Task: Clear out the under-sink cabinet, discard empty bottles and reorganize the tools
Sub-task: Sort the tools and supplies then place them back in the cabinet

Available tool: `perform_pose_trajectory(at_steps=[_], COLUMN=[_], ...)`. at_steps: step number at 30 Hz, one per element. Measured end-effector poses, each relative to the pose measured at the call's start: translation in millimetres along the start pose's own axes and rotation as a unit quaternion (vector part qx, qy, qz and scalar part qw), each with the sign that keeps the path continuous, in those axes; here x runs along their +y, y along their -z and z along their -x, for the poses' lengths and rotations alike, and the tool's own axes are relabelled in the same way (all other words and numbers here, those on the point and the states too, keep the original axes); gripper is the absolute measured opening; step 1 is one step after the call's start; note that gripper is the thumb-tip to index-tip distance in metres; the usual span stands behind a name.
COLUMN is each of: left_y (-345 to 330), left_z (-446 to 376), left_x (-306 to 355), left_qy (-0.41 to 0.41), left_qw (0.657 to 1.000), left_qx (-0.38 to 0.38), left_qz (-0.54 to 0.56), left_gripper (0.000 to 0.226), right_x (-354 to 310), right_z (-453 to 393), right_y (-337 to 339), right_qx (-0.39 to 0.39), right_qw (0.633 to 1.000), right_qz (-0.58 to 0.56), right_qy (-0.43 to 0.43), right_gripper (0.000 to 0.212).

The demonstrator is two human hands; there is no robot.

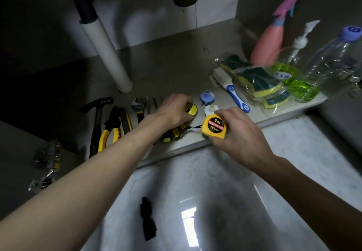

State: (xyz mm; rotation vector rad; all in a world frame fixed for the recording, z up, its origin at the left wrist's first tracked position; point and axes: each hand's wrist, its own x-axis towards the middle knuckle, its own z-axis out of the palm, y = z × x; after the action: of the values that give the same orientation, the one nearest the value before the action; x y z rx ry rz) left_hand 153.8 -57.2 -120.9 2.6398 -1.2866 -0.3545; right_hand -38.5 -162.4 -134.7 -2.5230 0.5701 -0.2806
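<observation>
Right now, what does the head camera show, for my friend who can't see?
Two hands work on a cabinet floor: the right hand grips a yellow tape measure, the left hand holds a yellow roll. Tools lie left, bottles right.

dim cabinet interior, left side sinking into shadow | window glare reflecting on glossy floor (189,221) | wide-angle edges bending, softly blurring

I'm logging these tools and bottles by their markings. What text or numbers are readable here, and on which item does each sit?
"2m": top of the yellow tape measure, held by the right hand.
"12.5mm": below that, small, partly blurred.
Red band between them: unreadable.
"6" or "9": blue cap of the clear bottle, uncertain.
Green bottle label: blurred.
Yellow round item under the left hand: print unreadable.
</observation>
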Motion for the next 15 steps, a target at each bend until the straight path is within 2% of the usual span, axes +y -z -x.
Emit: perform_pose_trajectory(at_steps=[4,9,15], left_y=[0.5,9.3,5.2], left_z=[0.5,22.5,44.3], left_x=[-0.9,-8.4,-19.2], left_qy=[-0.006,-0.011,0.014], left_qw=[1.000,0.997,0.995], left_qx=[-0.018,0.076,0.094], left_qz=[0.007,0.026,0.038], left_gripper=[0.047,0.037,0.026], right_x=[-10.4,-13.8,-22.1], right_z=[-21.1,-35.7,-50.3], right_y=[-4.6,-4.2,-17.2], right_qx=[-0.031,-0.057,-0.068], right_qw=[0.993,0.980,0.967], right_qz=[0.083,0.120,0.196], right_qy=[0.080,0.149,0.146], right_gripper=[0.057,0.052,0.036])
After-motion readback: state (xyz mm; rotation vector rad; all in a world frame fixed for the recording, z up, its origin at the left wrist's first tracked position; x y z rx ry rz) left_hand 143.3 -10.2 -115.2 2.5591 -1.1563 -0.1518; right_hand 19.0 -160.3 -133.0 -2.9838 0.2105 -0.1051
